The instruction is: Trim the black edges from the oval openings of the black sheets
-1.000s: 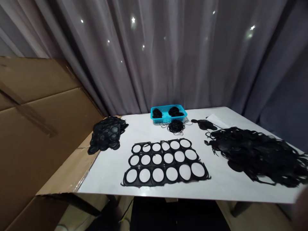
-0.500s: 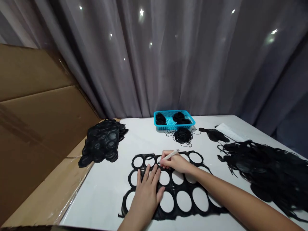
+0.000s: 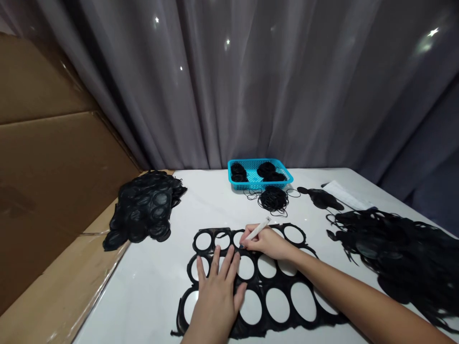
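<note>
Flat on the white table lies a thin black sheet with rows of large round holes (image 3: 258,284). My left hand (image 3: 219,291) rests palm down on its left part, fingers spread. My right hand (image 3: 263,241) grips a slim white pen-shaped tool (image 3: 259,229) between thumb and fingers. The tool's tip is at the lower edge of a hole in the far row, just beyond my left fingertips; whether it is a blade or a nib is too small to tell. A loose black strip (image 3: 223,235) crosses the neighbouring hole.
A blue basket (image 3: 255,185) holding bundles of thin black rings stands at the back, with a tangle of rings (image 3: 273,198) before it. Black sheets (image 3: 143,208) are piled left beside cardboard (image 3: 46,191). Black scraps (image 3: 401,253) heap up right, near a white paper (image 3: 347,195).
The camera view has shifted slightly. The tool's tip has moved a little along the hole's edge toward me and to the right. My left hand stays spread on the sheet.
</note>
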`<state>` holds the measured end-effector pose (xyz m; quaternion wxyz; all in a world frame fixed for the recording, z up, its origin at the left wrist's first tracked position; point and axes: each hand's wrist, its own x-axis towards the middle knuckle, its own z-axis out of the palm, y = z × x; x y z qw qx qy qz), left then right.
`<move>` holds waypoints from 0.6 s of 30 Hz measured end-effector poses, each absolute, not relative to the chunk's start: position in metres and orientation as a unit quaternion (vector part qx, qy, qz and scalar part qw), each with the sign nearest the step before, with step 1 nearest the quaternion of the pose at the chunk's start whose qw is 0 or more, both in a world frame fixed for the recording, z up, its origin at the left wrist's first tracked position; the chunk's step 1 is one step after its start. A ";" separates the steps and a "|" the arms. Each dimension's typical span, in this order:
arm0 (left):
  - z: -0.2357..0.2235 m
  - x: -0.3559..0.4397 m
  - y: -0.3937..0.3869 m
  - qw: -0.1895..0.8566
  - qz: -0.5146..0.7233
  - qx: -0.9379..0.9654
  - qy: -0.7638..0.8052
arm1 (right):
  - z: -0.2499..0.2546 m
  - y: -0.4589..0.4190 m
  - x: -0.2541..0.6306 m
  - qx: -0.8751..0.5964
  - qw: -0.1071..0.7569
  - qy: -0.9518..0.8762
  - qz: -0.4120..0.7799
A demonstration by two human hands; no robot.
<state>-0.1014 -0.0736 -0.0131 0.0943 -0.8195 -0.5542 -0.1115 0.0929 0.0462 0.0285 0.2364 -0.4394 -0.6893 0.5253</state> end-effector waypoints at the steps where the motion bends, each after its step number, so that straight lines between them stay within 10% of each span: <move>1: -0.013 -0.101 -0.074 0.096 -0.112 -0.820 -0.553 | 0.029 0.047 0.093 -0.439 0.233 -0.693 0.523; 13: -0.012 -0.104 -0.073 0.090 -0.113 -0.830 -0.539 | 0.033 0.045 0.085 -0.376 0.179 -0.898 0.142; 18: -0.017 -0.106 -0.074 0.075 -0.123 -0.826 -0.544 | 0.055 0.098 0.104 -0.527 0.310 -0.770 0.184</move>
